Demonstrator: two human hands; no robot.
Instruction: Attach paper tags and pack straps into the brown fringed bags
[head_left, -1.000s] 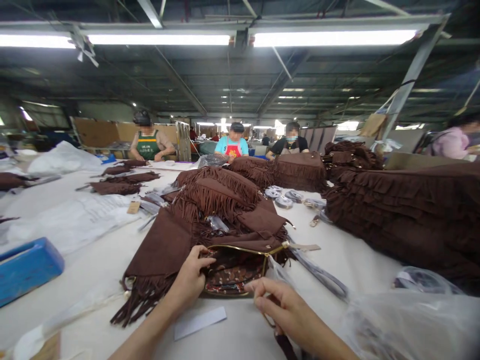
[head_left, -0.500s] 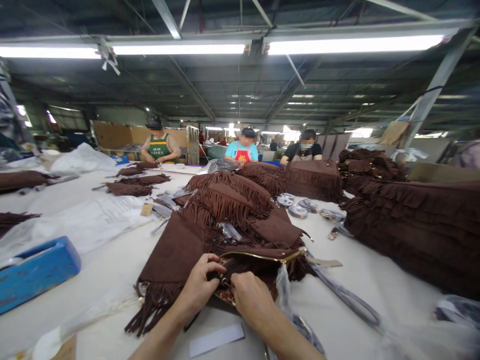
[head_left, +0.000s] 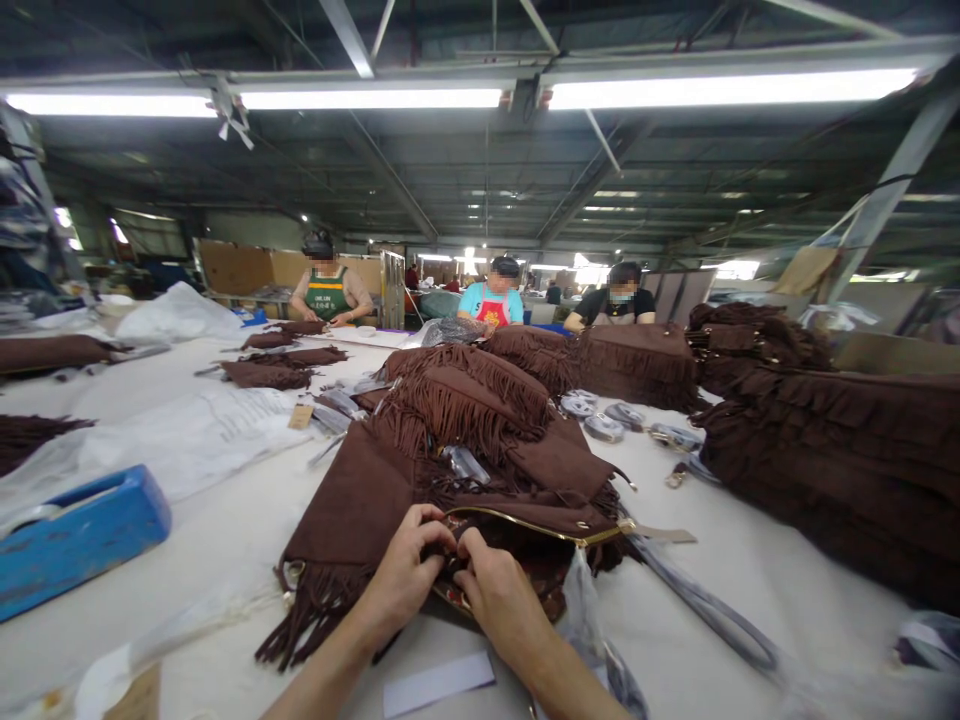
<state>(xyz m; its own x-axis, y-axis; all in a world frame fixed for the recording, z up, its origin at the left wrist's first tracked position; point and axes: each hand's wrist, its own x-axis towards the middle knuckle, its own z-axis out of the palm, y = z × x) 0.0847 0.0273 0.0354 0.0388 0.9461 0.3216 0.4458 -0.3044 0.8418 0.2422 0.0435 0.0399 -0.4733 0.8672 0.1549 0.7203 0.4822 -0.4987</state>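
A dark brown fringed bag (head_left: 352, 490) lies in front of me with its gold zipper (head_left: 517, 520) undone. Its patterned lining shows in the mouth. My left hand (head_left: 412, 570) is closed at the left end of the opening, thumb and fingers gripping the bag there. Beside it my right hand (head_left: 499, 590) reaches into the mouth with its fingers pinched; what they hold is hidden. A clear plastic wrap (head_left: 581, 600) and a grey wrapped strap (head_left: 705, 600) hang out at the right end, by a paper tag (head_left: 664, 534).
A blue tape dispenser (head_left: 82, 540) stands at left, near white plastic sheeting (head_left: 225, 440). Stacked brown fringed bags (head_left: 832, 470) fill the right side. Coiled wrapped straps (head_left: 604, 425) lie behind my bag. A white card (head_left: 439, 685) is close to me. Several people work across the table.
My right hand has moved slightly up and closer to my left hand, covering small metal fittings that showed between them. The whole view has shifted slightly.
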